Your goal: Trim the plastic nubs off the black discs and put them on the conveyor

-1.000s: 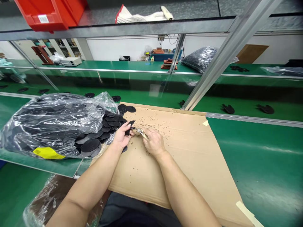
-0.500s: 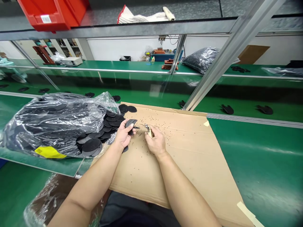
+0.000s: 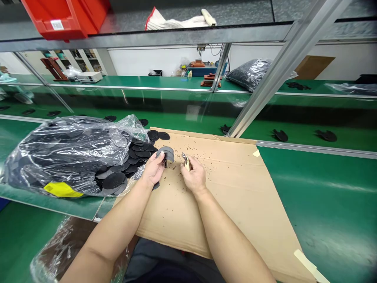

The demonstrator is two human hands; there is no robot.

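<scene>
My left hand (image 3: pixel 153 169) is closed on a black disc-like part (image 3: pixel 165 152), its curved face turned up and a small dark piece jutting down beneath it. Just to the right, my right hand (image 3: pixel 194 174) grips a small tool (image 3: pixel 186 161) with pale handles and a metal tip pointing up and left. The tool and the part are apart. Both hands are over a cardboard sheet (image 3: pixel 235 204) strewn with tiny dark bits. A clear plastic bag (image 3: pixel 67 145) on the left spills a heap of black discs (image 3: pixel 141 153) beside my left hand.
Behind the cardboard, a green conveyor belt (image 3: pixel 176 118) carries spaced black parts. A metal post (image 3: pixel 265 82) slants up at the right. Overhead, a shelf holds a red bin (image 3: pixel 67 19) and a white glove (image 3: pixel 176 21). A plastic-lined box (image 3: pixel 67 243) stands at lower left.
The black part has turned in my left hand, so its small jutting piece now points down instead of right. My right hand and its tool have barely shifted. Parts on the belt have moved slightly left.
</scene>
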